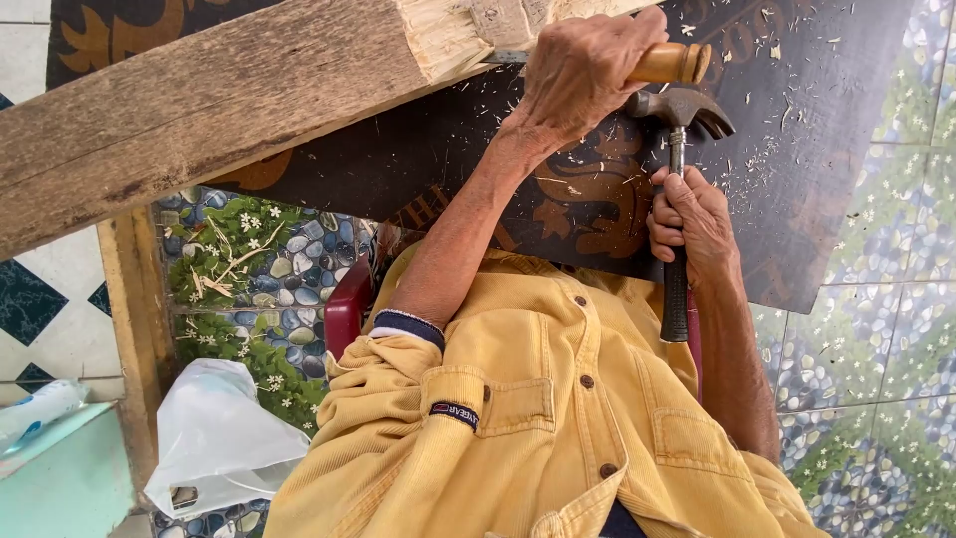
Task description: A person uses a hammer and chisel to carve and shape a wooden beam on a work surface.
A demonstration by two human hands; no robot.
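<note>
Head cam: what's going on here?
A person in a yellow shirt is chiselling a wooden beam. The left hand grips a wooden-handled chisel whose blade meets the beam's splintered end. The right hand holds a claw hammer by its handle, head just below the chisel's butt. Chips are scattered over the dark board underneath. A white plastic bag lies on the tiled floor nearby.

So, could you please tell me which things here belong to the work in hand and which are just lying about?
In use:
left hand gripping the chisel
right hand gripping the hammer
wooden beam, chisel at its cut end
dark board beneath, strewn with chips

Lying about:
white plastic bag
plastic bottle on the teal surface
</note>
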